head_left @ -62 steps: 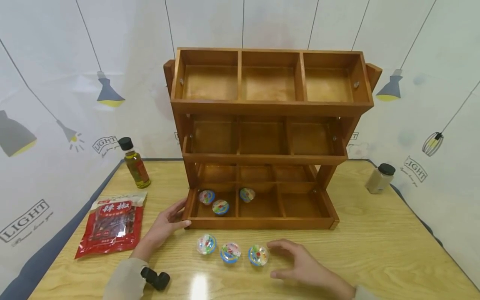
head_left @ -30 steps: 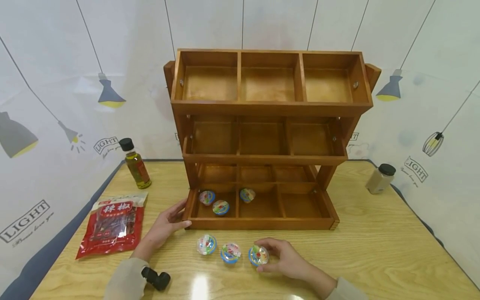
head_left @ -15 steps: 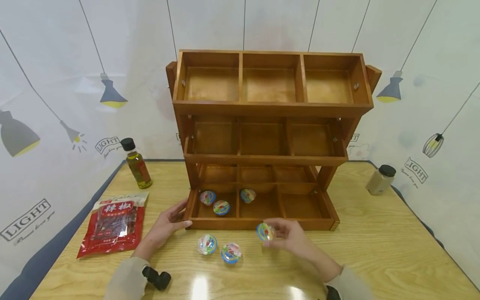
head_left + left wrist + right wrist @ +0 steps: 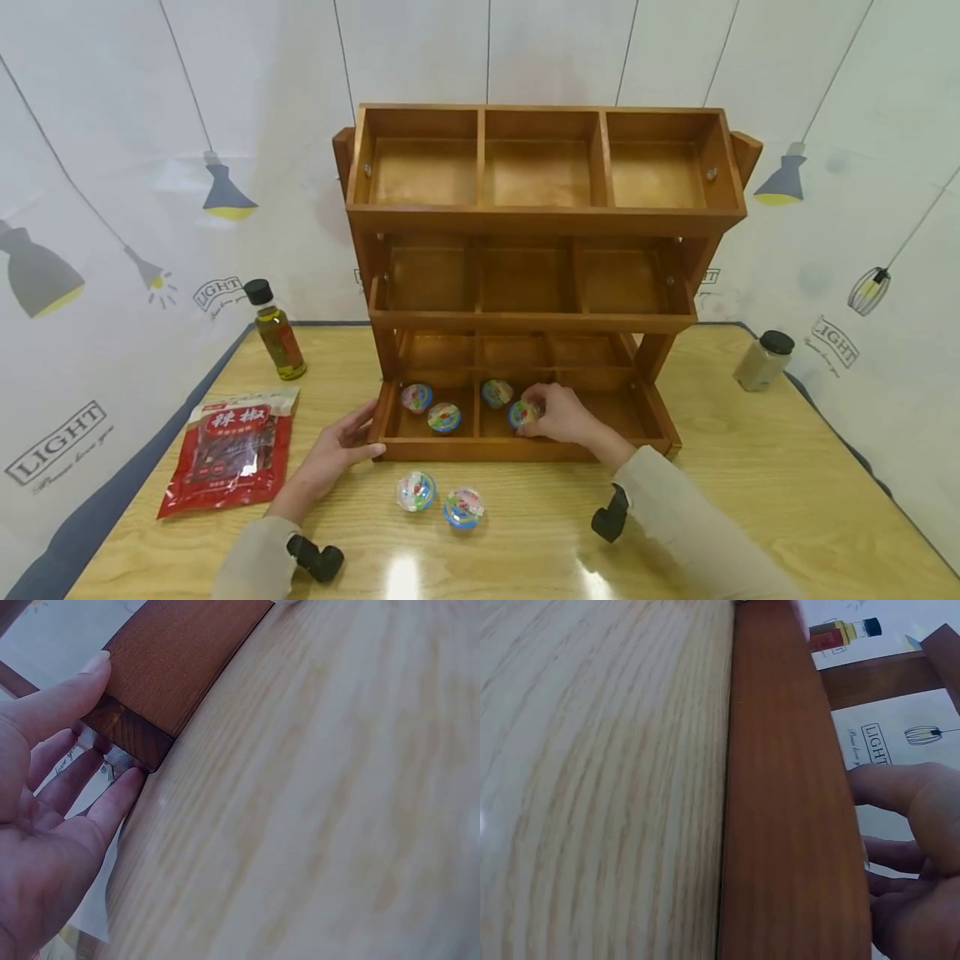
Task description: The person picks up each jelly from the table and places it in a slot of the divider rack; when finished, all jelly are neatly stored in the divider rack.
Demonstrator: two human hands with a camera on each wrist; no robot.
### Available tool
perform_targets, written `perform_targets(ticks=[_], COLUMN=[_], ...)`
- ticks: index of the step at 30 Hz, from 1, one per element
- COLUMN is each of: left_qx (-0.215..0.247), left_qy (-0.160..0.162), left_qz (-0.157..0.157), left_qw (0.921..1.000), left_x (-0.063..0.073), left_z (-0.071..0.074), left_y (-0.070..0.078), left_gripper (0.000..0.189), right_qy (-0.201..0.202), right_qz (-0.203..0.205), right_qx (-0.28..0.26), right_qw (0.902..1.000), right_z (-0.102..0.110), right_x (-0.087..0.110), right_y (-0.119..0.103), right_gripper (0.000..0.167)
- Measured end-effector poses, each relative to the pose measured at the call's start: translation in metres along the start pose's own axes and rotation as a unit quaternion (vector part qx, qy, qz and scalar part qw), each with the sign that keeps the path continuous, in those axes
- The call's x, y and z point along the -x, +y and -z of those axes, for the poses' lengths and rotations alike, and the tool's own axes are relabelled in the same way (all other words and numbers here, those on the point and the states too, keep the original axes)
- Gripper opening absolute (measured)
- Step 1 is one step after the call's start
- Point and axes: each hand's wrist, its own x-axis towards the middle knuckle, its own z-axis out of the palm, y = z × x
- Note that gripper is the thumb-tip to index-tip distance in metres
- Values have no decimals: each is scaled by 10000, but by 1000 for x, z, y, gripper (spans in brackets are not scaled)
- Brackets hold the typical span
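Note:
In the head view my right hand (image 4: 556, 412) pinches a small jelly cup (image 4: 522, 414) with a printed lid, low in the bottom tier's middle compartment. Just behind it lies another jelly cup (image 4: 497, 392). The rack's front board (image 4: 791, 795) hides the held cup in the right wrist view. My left hand (image 4: 336, 450) holds the lower left corner of the wooden rack (image 4: 525, 451); its thumb lies on the front face and its fingers against the end (image 4: 124, 735). Two jelly cups (image 4: 444, 417) sit in the left compartment, and two more (image 4: 463, 507) stand on the table before the rack.
A red bag of dried chillies (image 4: 234, 450) and an oil bottle (image 4: 280, 337) are on the left of the table (image 4: 750, 492). At the right back stands a black-capped jar (image 4: 763, 362). The rack's two upper tiers rise over the bottom one.
My right hand took hold of the rightmost jelly cup on the table, lifted it and carried it over the rack's front board into the bottom middle compartment. The left hand stayed in place.

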Motion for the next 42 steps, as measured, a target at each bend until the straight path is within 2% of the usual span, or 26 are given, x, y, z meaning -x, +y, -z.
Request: perform_targets(ticks=[8, 12, 15, 19, 21, 24, 26, 28, 30, 32, 37, 40, 42], left_qx=[62, 95, 101, 91, 111, 94, 54, -3, -30, -41, -56, -67, -52], left_qy=[32, 13, 6, 12, 8, -1, -13, -22, -20, -17, -23, -23, -14], left_qz=[6, 20, 31, 79, 91, 109, 75, 30, -25, -48, -23, 11, 21], left_qw=[10000, 10000, 9999, 9999, 9999, 9999, 10000, 10000, 10000, 10000, 10000, 10000, 10000], left_x=[1, 3, 4, 4, 4, 5, 4, 3, 2, 2, 0, 0, 0], left_z=[0, -1, -2, -2, -2, -2, -2, -2, -1, -1, -1, -1, -1], left_y=[-2, -4, -4, -3, -2, -2, -1, 0, 0, 1, 4, 4, 4], left_gripper=[75, 76, 76, 76, 76, 76, 76, 76, 75, 75, 75, 75, 76], right_qy=[-325, -405, -341, -121, 99, 678, 1020, 1134, 913, 485, -474, -821, -915], right_qz=[-127, -300, -458, -466, -345, 34, 469, 948, 1320, 1539, 1561, 1508, 1460], right_qx=[200, 73, -9, 75, 142, 125, -129, -537, -916, -1269, -1616, -1768, -1886], right_qw=[9992, 9987, 9984, 9988, 9993, 9976, 9936, 9875, 9828, 9787, 9733, 9692, 9668], right_z=[-8, -8, -9, -9, -10, -12, -17, -23, -31, -40, -62, -74, -81], right_x=[-7, -7, -6, -3, 2, 12, 20, 30, 39, 47, 60, 63, 64], right_y=[-3, -4, -5, -7, -10, -15, -20, -25, -30, -33, -35, -32, -29], right_gripper=[49, 49, 52, 53, 52, 48, 46, 45, 48, 52, 64, 69, 71])
